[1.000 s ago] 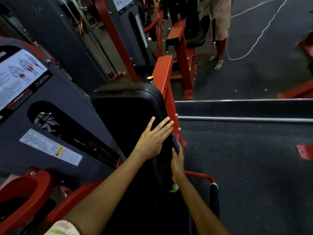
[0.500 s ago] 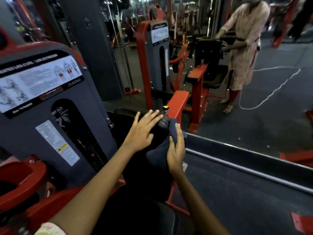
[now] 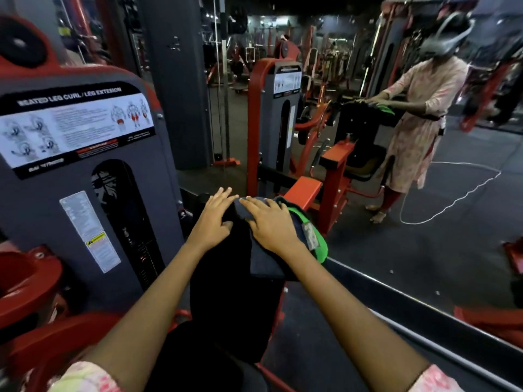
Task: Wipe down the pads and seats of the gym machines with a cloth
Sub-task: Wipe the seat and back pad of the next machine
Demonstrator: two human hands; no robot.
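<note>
A black upright back pad (image 3: pixel 226 292) of the leg curl machine stands in front of me. A dark grey cloth with a green edge (image 3: pixel 308 239) is draped over its top. My right hand (image 3: pixel 271 224) lies flat on the cloth with straight fingers, pressing it onto the top of the pad. My left hand (image 3: pixel 213 219) rests flat on the bare pad top just left of the cloth, fingers spread. The black seat (image 3: pixel 203 360) shows low between my forearms.
The grey weight-stack housing (image 3: pixel 85 179) with an instruction chart stands close on the left. A large mirror (image 3: pixel 424 193) ahead and right reflects the machine and a person in a pale patterned dress. Red frame parts (image 3: pixel 28 278) sit low left.
The view has lifted. My right hand moved from the pad's right side up onto its top, spreading the cloth flat there. My left hand stayed on the pad top.
</note>
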